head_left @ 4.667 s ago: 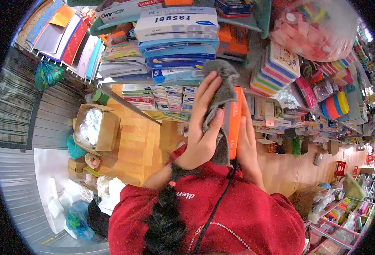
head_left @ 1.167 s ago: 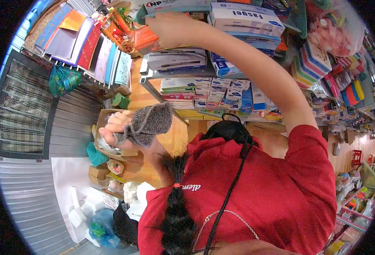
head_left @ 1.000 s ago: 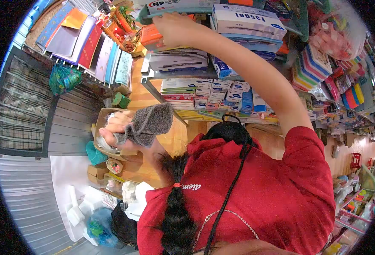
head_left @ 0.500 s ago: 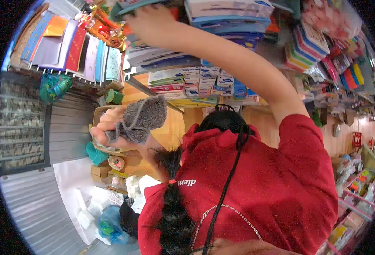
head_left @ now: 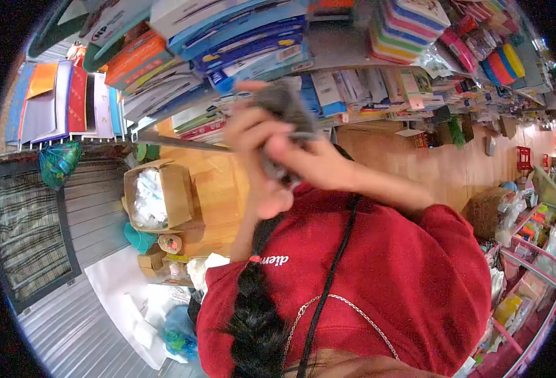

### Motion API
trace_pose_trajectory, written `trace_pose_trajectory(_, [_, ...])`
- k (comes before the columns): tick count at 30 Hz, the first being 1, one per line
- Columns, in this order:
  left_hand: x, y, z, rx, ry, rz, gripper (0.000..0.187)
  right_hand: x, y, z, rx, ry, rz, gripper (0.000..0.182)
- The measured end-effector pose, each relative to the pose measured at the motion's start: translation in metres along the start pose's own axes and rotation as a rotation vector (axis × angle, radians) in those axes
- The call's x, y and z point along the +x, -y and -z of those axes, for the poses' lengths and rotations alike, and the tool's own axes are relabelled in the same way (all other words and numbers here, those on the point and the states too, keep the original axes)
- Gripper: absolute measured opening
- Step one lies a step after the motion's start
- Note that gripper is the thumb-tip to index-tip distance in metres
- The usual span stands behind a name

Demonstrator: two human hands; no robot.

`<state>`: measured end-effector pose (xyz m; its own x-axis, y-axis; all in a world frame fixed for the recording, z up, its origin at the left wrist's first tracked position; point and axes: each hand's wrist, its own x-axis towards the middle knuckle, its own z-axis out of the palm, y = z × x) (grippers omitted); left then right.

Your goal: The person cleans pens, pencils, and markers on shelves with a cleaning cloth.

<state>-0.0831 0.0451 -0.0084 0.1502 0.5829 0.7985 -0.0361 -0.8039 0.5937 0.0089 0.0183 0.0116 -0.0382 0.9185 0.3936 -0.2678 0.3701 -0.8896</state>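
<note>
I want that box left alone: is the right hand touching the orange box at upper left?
Apart. The head view shows the right hand at the grey cloth, with a wide gap to the orange box.

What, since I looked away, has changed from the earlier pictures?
The right hand released the orange rectangular box at left, then came back rightward and down to the grey fabric cloth, joining the left hand, which rose. The open brown cardboard carton stayed put.

Blurry hands and grey cloth
</note>
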Motion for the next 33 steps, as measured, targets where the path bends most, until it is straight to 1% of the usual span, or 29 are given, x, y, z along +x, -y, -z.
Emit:
trace_pose_trajectory(1, [-0.006,0.0,-0.015,-0.098,0.056,0.055,0.084,-0.011,0.005,0.013,0.057,-0.074,-0.007,0.055])
trace_pose_trajectory(2, [-0.012,0.0,-0.03,-0.192,0.107,0.116,0.09,-0.022,0.009,0.027,0.128,-0.138,-0.075,0.05])
trace_pose_trajectory(3, [-0.011,-0.013,-0.035,-0.15,0.221,0.241,0.093,-0.033,0.013,0.041,0.144,-0.196,-0.134,0.047])
trace_pose_trajectory(4, [-0.009,-0.015,-0.039,-0.166,0.346,0.192,0.08,-0.044,0.015,0.056,0.135,-0.228,-0.151,0.045])
trace_pose_trajectory(5, [-0.012,-0.015,-0.047,-0.192,0.325,0.203,0.072,-0.055,0.017,0.069,0.126,-0.26,-0.169,0.043])
trace_pose_trajectory(7, [-0.021,-0.017,-0.063,-0.246,0.28,0.223,0.055,-0.075,0.025,0.089,0.094,-0.416,-0.206,0.041])
trace_pose_trajectory(8, [-0.021,-0.018,-0.07,-0.251,0.188,0.201,0.024,-0.083,0.029,0.098,0.077,-0.491,-0.22,0.041])
trace_pose_trajectory(11, [-0.022,-0.013,-0.077,-0.088,0.105,0.231,0.012,-0.098,0.035,0.124,0.267,-0.623,-0.166,0.049])
trace_pose_trajectory(12, [-0.016,-0.013,-0.081,-0.036,0.077,0.2,0.011,-0.101,0.037,0.133,0.269,-0.646,-0.158,0.048])
trace_pose_trajectory(16, [-0.001,-0.019,-0.098,0.001,0.061,0.234,0.009,-0.121,0.044,0.163,0.259,-0.791,-0.168,0.047])
trace_pose_trajectory(17, [0.007,-0.019,-0.101,0.04,0.059,0.169,0.009,-0.123,0.046,0.17,0.256,-0.831,-0.167,0.047])
trace_pose_trajectory(18, [0.017,-0.017,-0.103,0.081,0.056,0.101,0.01,-0.13,0.043,0.181,0.302,-0.781,-0.139,0.043])
trace_pose_trajectory(21, [0.061,-0.02,-0.108,0.258,-0.009,-0.085,0.007,-0.139,0.045,0.194,0.173,-0.819,-0.087,0.041])
trace_pose_trajectory(23, [0.093,-0.026,-0.107,0.375,-0.074,-0.182,0.006,-0.146,0.051,0.2,-0.158,-0.754,-0.077,0.039])
trace_pose_trajectory(25, [0.124,-0.034,-0.106,0.493,-0.092,-0.241,0.005,-0.147,0.059,0.196,0.252,-0.855,-0.083,0.039])
trace_pose_trajectory(26, [0.139,-0.035,-0.104,0.555,-0.103,-0.27,0.006,-0.15,0.056,0.202,0.221,-0.851,-0.075,0.038])
trace_pose_trajectory(29, [0.183,-0.028,-0.103,0.774,-0.089,-0.245,0.02,-0.154,0.061,0.204,0.114,-0.749,-0.042,0.038])
trace_pose_trajectory(32, [0.223,-0.005,-0.099,1.154,0.029,-0.222,0.03,-0.157,0.069,0.205,0.231,-0.78,-0.059,0.037])
trace_pose_trajectory(33, [0.239,0.001,-0.095,1.198,0.131,-0.099,0.032,-0.158,0.071,0.206,0.264,-0.796,-0.061,0.037])
